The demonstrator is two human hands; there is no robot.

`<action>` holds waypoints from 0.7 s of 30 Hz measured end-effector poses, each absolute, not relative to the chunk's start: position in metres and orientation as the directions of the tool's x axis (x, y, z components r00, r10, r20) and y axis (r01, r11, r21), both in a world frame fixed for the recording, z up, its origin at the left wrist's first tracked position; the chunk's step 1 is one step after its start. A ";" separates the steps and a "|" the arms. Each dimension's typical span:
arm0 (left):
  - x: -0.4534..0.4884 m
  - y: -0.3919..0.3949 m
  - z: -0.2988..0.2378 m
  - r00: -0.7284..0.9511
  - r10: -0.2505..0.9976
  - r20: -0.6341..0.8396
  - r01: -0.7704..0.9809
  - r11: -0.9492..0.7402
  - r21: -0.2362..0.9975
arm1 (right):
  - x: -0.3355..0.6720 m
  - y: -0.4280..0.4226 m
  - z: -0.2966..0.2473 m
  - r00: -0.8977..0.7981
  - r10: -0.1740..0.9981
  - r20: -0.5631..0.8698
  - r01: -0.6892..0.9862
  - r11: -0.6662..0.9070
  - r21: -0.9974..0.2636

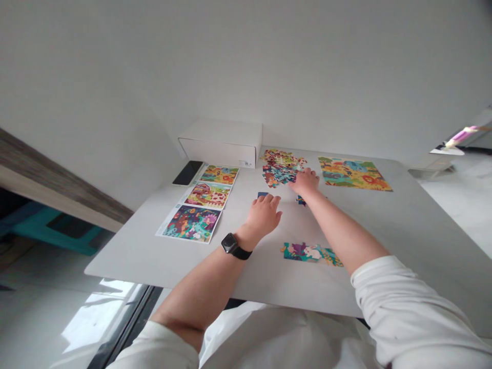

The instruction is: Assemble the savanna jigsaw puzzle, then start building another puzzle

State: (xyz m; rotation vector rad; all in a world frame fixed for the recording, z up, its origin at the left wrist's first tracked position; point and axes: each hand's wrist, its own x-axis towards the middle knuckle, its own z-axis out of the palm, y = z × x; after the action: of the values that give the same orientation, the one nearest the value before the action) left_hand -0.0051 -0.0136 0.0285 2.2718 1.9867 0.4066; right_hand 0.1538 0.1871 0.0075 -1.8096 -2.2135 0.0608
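A loose pile of colourful jigsaw pieces [279, 168] lies at the far side of the table. My right hand [305, 180] rests at the pile's near edge, with its fingers on or against the pieces. My left hand [264, 214], with a black smartwatch [229, 244] on its wrist, is spread low over the tabletop. Its fingertips are close to a blue puzzle piece [262, 195]. A small piece [301, 200] lies just beyond my right forearm. A joined section of puzzle [312, 254] sits nearer me, and an assembled animal puzzle [353, 174] lies to the far right.
Several printed picture cards [191, 223] lie along the left side of the pale table [407, 225]. A black phone [187, 172] and a white box [221, 143] stand beyond them. A wooden shelf edge [49, 184] juts in at left.
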 end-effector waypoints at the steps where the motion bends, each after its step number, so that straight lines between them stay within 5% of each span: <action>1: -0.005 -0.014 0.029 0.118 0.984 0.134 0.957 -0.148 0.248 | 0.155 0.189 0.007 -0.158 0.972 0.174 0.955 0.195 -0.223; 14: -0.007 -0.011 0.030 0.089 0.987 0.137 0.946 -0.127 0.299 | 0.172 0.198 0.036 -0.241 0.971 0.002 0.919 0.229 -0.322; 21: -0.009 -0.009 0.033 0.094 0.986 0.140 0.912 -0.142 0.384 | 0.205 0.169 0.043 -0.414 0.885 0.211 0.808 0.464 -0.362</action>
State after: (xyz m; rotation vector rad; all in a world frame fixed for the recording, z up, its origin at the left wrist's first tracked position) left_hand -0.0085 -0.0089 0.0331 2.1671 1.9140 0.5431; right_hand 0.2054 0.1691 0.0428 -1.4270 -2.3478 0.2878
